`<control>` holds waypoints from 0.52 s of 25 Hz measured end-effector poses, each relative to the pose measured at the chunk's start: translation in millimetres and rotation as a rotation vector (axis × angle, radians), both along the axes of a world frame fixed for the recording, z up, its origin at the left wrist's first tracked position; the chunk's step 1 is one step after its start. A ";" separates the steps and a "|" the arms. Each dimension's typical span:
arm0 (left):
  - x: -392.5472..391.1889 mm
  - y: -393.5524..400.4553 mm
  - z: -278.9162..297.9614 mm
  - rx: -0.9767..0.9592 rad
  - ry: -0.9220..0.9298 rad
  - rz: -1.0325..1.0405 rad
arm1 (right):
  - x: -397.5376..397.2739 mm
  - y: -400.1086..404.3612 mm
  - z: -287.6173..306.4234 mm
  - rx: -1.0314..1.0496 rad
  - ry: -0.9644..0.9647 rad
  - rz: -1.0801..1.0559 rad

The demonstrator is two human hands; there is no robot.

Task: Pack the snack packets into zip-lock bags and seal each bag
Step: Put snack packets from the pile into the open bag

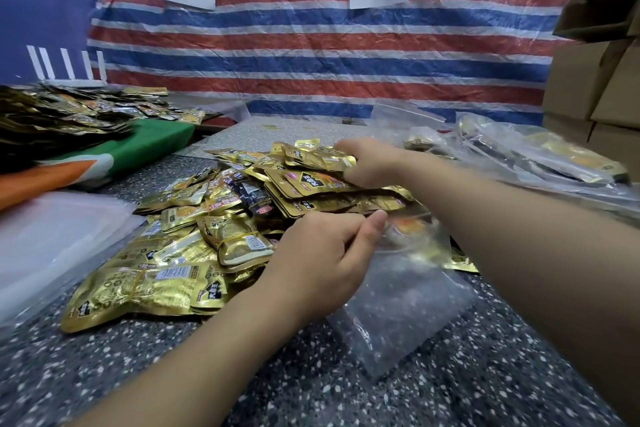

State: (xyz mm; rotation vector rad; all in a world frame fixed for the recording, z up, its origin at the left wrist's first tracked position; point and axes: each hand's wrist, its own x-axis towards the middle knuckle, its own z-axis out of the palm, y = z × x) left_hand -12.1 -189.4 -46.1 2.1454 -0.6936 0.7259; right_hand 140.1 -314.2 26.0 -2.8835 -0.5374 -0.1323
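Nearest me, my left hand pinches the mouth of a clear zip-lock bag lying on the speckled bench. Beyond it, my right hand grips a few gold snack packets atop the pile. I judge this the filling step; next I must slide them into the held-open mouth.
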 end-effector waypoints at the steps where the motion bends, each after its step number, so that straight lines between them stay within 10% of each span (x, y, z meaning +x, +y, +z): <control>1: 0.0 -0.3 -0.3 0.009 0.003 0.002 | 2.8 8.1 -1.5 0.022 0.005 0.009; 13: -2.6 -1.8 0.8 0.058 0.030 0.037 | 19.4 29.0 -11.5 -0.009 -0.043 0.058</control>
